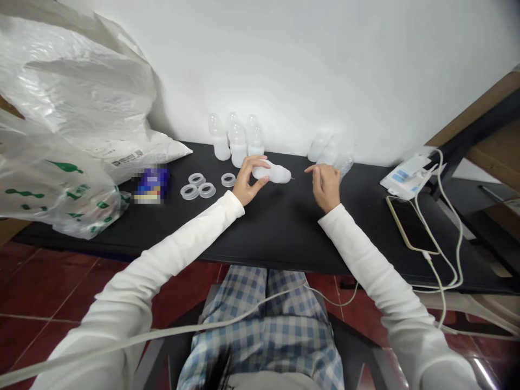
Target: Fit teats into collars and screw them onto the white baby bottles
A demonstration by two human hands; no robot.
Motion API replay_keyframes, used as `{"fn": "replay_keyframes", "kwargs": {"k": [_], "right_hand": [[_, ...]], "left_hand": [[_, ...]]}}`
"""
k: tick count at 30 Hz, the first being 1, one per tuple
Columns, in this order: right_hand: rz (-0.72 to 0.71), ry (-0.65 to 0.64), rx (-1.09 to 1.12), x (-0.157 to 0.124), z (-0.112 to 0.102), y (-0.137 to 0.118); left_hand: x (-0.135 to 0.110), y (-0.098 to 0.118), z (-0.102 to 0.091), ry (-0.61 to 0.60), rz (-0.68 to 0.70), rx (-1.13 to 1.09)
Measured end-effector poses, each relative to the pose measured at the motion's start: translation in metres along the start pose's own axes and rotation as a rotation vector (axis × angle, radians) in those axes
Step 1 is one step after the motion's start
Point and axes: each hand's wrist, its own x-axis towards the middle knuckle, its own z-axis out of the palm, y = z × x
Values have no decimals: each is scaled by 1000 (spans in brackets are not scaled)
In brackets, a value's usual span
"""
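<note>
My left hand is closed round a frosted white bottle, holding it on its side with the narrow end to the right. A tiny thin tip shows at that end. Just right of it, apart from the bottle, is my right hand, fingers curled and the index finger reaching left; whether anything small is in it is hidden. Behind the left hand stand several similar bottles with clear domed tops. Several translucent pieces stand behind the right hand. Translucent rings lie left of my left hand.
Large plastic bags fill the left end of the black table. A blurred blue packet lies by them. To the right are a phone, white cables and a white box. A white wall rises behind.
</note>
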Motion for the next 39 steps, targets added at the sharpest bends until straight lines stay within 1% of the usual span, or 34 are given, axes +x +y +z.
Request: {"fn": "replay_keyframes", "kwargs": {"k": [3,5,7,9,11,14,17,20,24,27,30,33,37,39], "right_hand": [[59,64,-203,2,2,16],[153,117,-302,2,4,31],[244,132,-373,1,5,44],[290,134,-399,0,6,56],[306,131,-382,-2,6,64],[311,108,-328,-4,6,69],[305,84,-302,0,1,65],[280,96,-261,6,-8,52],[185,189,-31,12,-15,30],[139,242,138,11,-12,15],[115,235,291,7,-5,4],[123,215,409,4,0,-2],[132,196,528,0,6,-6],[122,193,576,-2,9,-8]], "left_hand": [[-1,-3,-1,65,-83,-95],[-2,-5,0,100,-146,-134],[-3,-7,2,132,-189,-149],[-4,-11,4,163,-220,-148],[-4,-15,5,195,-245,-136],[-4,-23,4,236,-284,-136],[-4,-29,3,261,-335,-167],[-4,-34,3,299,-376,-209],[-5,-41,3,348,-443,-251],[-6,-45,2,354,-467,-238],[-7,-49,1,353,-454,-219],[-7,-51,0,370,-453,-211],[-6,-47,1,384,-482,-235],[-6,-42,3,366,-497,-267]]}}
